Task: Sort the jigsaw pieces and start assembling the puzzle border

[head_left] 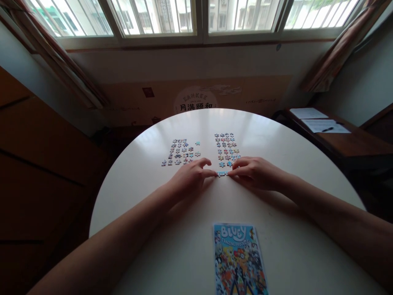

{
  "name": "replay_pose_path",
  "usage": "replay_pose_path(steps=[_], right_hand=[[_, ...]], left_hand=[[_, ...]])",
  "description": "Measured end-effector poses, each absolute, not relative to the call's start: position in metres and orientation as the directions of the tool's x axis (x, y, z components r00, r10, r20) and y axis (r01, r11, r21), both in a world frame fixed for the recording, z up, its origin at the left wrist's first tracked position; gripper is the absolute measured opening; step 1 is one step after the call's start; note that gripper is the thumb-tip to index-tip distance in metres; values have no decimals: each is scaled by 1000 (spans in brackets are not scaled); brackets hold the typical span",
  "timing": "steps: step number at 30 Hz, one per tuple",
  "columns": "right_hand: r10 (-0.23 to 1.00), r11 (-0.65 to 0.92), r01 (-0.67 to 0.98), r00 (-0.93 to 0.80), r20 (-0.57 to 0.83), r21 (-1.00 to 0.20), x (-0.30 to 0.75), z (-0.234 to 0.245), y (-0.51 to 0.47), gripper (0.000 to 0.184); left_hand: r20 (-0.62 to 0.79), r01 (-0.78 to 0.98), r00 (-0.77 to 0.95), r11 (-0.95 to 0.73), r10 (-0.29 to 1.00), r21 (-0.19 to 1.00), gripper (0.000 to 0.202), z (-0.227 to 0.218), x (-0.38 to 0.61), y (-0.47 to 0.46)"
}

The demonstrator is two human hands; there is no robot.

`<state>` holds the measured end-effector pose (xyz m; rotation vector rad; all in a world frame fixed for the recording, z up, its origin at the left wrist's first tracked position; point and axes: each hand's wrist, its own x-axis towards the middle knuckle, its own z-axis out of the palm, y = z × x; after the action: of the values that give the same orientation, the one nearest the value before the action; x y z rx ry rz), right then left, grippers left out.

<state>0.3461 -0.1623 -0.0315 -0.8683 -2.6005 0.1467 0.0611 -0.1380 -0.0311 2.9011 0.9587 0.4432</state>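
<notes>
A short strip of joined light-blue puzzle pieces (222,174) lies flat on the white round table (172,254). At its left end, a fingertip of my left hand (193,174) touches it, while another finger is bent and raised apart. My right hand (258,172) has a fingertip against the strip's right end, with a second finger slightly apart above it. Loose puzzle pieces (228,144) stand in rows beyond my right hand. Another group of puzzle pieces (178,155) is spread past my left hand, partly hidden by it.
A colourful picture sheet marked "Bluey" (239,258) lies near the table's front. On the right, a brown desk (362,143) bears papers (325,125) and a pen (328,129). Windows (159,16) and a printed cardboard panel (123,92) are behind the table.
</notes>
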Motion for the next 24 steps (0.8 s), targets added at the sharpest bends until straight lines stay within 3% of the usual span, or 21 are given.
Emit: replay_pose_path(steps=[14,24], right_hand=[[585,809,548,-718,378,-212,349,-27,-161,25],[545,805,573,-607,578,-157,356,-23,-160,23]], left_hand=[[277,563,763,-811,584,158,31,-18,53,-133],[499,670,565,-718,657,187,16,-8,44,-129]])
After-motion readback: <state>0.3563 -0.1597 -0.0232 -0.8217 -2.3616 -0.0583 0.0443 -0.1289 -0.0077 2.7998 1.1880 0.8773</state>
